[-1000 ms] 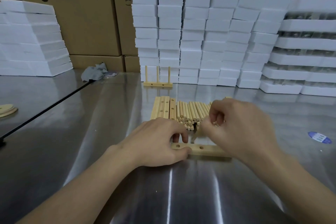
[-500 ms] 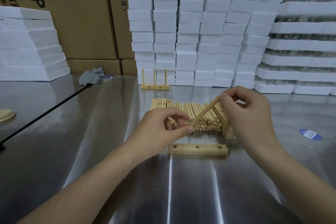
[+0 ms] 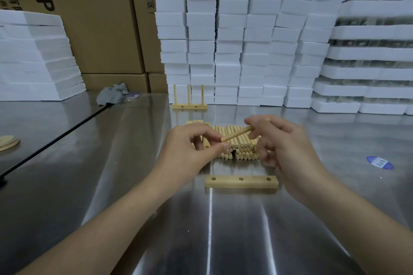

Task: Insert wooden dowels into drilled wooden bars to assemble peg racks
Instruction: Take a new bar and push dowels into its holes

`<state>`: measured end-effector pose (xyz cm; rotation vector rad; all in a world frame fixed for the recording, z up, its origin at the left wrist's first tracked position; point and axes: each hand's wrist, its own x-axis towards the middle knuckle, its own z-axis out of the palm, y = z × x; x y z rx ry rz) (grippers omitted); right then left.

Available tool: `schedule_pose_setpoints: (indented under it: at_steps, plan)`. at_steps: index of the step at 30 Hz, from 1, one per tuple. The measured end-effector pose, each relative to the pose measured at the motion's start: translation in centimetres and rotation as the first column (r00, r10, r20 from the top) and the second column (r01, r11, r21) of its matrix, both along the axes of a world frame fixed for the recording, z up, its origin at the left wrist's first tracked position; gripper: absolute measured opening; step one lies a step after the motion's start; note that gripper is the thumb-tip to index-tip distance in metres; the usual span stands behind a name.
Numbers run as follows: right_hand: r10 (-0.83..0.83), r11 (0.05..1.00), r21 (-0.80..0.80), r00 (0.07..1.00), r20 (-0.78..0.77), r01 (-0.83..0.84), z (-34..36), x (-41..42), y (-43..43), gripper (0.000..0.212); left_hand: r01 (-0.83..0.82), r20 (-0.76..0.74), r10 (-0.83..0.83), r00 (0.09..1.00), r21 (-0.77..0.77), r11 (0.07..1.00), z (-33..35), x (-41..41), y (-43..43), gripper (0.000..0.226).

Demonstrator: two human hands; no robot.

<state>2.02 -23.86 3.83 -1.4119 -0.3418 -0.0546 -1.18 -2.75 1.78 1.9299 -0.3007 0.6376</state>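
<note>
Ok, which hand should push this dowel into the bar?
Right, probably: the right hand pinches the dowel; the left hand is only at its tip, free to steady the bar with its empty holes.

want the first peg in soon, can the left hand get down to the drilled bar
Probably yes: the bar lies bare near the left hand, nothing between them, though its fingers pinch the dowel.
</note>
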Motion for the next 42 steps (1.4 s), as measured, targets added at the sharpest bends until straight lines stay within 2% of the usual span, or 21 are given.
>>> schedule_pose_setpoints:
  at_steps: [3,9,14,24,27,31,36,39,42]
  plan:
    - [0.147,0.989,0.050,0.984,-0.101,-0.142,-0.9,-0.3,0.7,0.014,0.008,0.018,-0.008,1.000,-0.002,1.000,0.0,-0.1,-0.2,0.012]
    - [0.193,0.981,0.023,0.976,-0.101,-0.191,-1.3,-0.3,0.6,0.013,0.059,0.036,-0.058,0.998,-0.029,0.998,0.0,-0.2,-0.4,0.012]
    - [0.175,0.983,-0.036,0.982,-0.068,-0.178,-1.4,-0.2,0.4,0.015,0.027,0.033,-0.027,0.999,-0.001,1.000,0.3,0.0,0.3,0.013]
    - [0.055,0.998,0.012,0.998,-0.032,-0.055,-1.0,0.8,-0.4,0.016,-0.023,-0.014,0.023,1.000,-0.011,1.000,0.5,0.2,1.7,0.016]
    - [0.035,0.999,0.009,0.999,-0.028,-0.035,-1.0,0.8,-0.4,0.014,-0.011,-0.036,0.009,0.999,-0.063,0.998,0.5,0.3,1.7,0.014]
    - [0.032,0.999,-0.035,0.999,0.000,-0.032,-1.0,0.5,-0.3,0.011,0.045,-0.105,-0.079,0.991,-0.294,0.955,0.9,0.2,1.9,0.025]
    - [0.026,0.994,-0.106,0.999,0.021,-0.024,-1.1,0.5,-0.1,0.010,0.112,-0.156,-0.198,0.968,-0.440,0.891,1.2,0.5,2.3,0.032]
    - [0.031,0.991,-0.128,0.999,0.013,-0.029,-1.4,0.6,0.0,0.010,0.115,-0.164,-0.212,0.963,-0.462,0.879,1.2,0.4,2.3,0.031]
    - [0.039,0.997,-0.062,0.999,-0.035,-0.041,-1.4,0.7,0.0,0.010,0.099,-0.167,-0.168,0.972,-0.358,0.928,1.2,0.4,2.4,0.021]
